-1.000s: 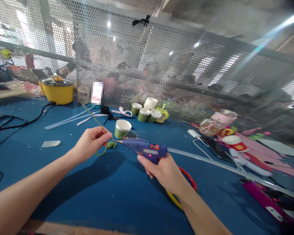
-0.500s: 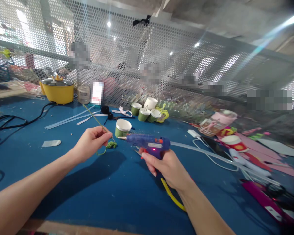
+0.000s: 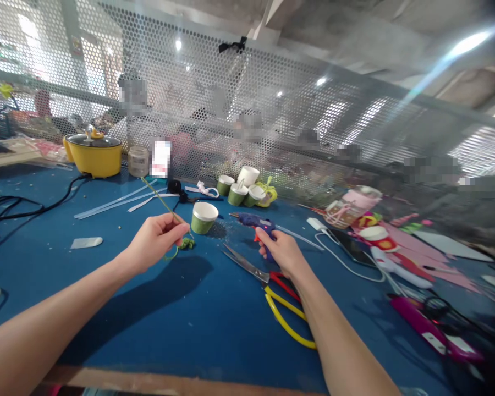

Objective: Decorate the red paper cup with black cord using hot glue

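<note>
Between thumb and fingers, my left hand (image 3: 159, 242) pinches a thin green stem (image 3: 160, 199) that slants up to the left. Just past those fingertips lies a small clump of green yarn (image 3: 187, 243) on the blue table. My right hand (image 3: 282, 250) is wrapped around the handle of a blue glue gun (image 3: 251, 220), its nozzle facing left and a clear glue stick out of its back. A small green-and-white paper cup (image 3: 204, 218) stands between the two hands. Scissors (image 3: 264, 278) with red and yellow handles lie below the glue gun, partly behind my right forearm.
Several green-and-white cups (image 3: 238, 193) stand by the perforated metal screen (image 3: 214, 99). A yellow pot (image 3: 94, 157), a glass jar (image 3: 139, 161) and a lit phone (image 3: 160, 159) line the back left. Cables, pink sheets (image 3: 433, 253) and a purple power strip (image 3: 437, 330) crowd the right.
My right hand has carried the glue gun away from my left fingertips, farther back over the table. The scissors show more fully. My left hand keeps its pinch on the stem.
</note>
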The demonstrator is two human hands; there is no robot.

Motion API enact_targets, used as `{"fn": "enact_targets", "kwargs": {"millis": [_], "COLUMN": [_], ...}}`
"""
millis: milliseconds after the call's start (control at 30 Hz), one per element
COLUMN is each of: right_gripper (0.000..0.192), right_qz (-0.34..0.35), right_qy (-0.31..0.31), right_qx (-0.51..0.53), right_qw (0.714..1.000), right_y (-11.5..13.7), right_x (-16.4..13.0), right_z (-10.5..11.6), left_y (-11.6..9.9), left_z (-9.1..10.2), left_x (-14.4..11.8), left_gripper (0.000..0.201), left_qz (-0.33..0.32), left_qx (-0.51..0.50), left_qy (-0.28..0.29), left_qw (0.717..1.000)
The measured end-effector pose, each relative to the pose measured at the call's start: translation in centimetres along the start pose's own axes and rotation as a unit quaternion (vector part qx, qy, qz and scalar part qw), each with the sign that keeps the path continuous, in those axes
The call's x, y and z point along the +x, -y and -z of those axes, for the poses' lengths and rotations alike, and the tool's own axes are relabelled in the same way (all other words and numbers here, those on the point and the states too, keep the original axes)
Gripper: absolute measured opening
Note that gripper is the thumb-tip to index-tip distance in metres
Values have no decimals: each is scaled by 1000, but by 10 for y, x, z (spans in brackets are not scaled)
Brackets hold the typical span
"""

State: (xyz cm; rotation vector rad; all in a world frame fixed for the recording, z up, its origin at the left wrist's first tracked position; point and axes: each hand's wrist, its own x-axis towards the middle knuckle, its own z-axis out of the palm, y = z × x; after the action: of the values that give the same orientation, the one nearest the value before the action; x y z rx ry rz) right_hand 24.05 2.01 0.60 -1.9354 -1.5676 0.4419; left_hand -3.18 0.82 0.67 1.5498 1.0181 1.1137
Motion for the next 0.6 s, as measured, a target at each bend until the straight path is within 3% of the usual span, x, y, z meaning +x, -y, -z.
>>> {"fn": "enact_targets", "kwargs": {"millis": [300,467,600], "right_gripper": [41,43,32], "right_qz": [-36,-64,-54], "right_qy": [11,10,-18], "right_qx": [-215,-265,-268], "right_qw": [976,962,962], "right_y": [-11,-13,-3], "right_x": [24,25,18], "right_z": [-14,-20,-17], "left_y": [-2,-3,-4], "left_z": [-3,-4,-5], "left_x": [-4,-5,-6], "left_gripper": [20,22,24], "left_qz": [-5,0,0], "left_qx": [2,13,29], "left_qy": [24,33,38], "left_qw": [1000,999,999]}}
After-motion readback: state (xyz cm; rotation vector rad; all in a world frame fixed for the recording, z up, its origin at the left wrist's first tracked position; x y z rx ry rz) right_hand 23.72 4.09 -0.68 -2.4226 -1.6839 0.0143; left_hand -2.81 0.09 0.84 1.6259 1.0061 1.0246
